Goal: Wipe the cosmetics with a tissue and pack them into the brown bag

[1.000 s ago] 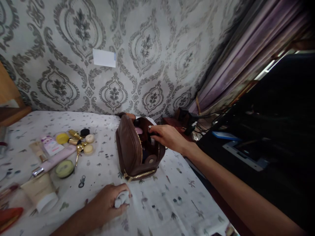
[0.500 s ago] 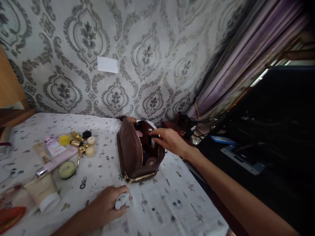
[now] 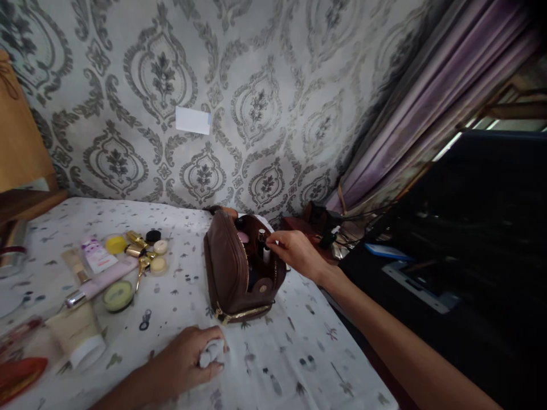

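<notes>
A brown makeup bag [image 3: 226,262] stands unzipped on the cloth, with several small cosmetics inside. My right hand [image 3: 294,250] is at the bag's right rim, its thumb and forefinger pinched at the top of a small white tube [image 3: 266,254]. Just beside that tube stands a dark one with a silver top [image 3: 261,235]. A pink item [image 3: 243,237] shows deeper in the bag. In front of the bag, my left hand [image 3: 188,356] rests on the table, fingers closed around a crumpled whitish tissue or cloth [image 3: 211,353].
To the left lie a cream tube [image 3: 77,330], a long pink tube [image 3: 106,277], a green-lidded jar [image 3: 118,295], gold eyelash curler [image 3: 143,266] and several small pots. A patterned cloth [image 3: 325,364] covers the table. Beyond its right edge is a large black object [image 3: 478,228].
My right fingers have shifted slightly at the tube, and its dark cap no longer shows. My left hand stays put. The view has tilted a little.
</notes>
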A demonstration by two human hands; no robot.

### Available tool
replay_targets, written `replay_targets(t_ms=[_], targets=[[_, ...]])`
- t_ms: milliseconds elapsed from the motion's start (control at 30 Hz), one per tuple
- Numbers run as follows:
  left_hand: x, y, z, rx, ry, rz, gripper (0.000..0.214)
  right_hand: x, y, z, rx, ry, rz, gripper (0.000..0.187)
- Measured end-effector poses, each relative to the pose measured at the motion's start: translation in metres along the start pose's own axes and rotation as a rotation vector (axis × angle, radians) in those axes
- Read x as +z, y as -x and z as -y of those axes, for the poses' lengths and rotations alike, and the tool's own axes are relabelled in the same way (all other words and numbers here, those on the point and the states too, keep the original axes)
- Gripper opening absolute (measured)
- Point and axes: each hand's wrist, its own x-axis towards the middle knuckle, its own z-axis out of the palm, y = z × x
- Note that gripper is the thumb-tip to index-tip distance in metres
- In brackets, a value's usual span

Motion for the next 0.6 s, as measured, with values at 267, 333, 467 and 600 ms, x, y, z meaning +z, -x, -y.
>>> replay_targets(t_ms=[267,333,467,600], targets=[[-0.0003,-0.001,-0.0011,0.052,0.025,-0.027,0.02,-0.0001,0.0003,-0.0017,-0.04,0.019,0.02,0.017],[-0.0006,-0.0007,-0.0008,0.049,0.0,-0.03,0.02,0.0,0.0013,-0.0021,-0.048,0.016,0.013,0.018],[-0.0016,0.0005,-0.0024,0.05,-0.009,-0.017,0.023,-0.0005,0.0046,-0.0029,-0.066,-0.004,-0.005,0.019],[-0.0003,0.0011,-0.0007,0.048,0.016,-0.013,0.025,-0.0012,0.0078,-0.0031,-0.073,-0.071,-0.048,0.02]])
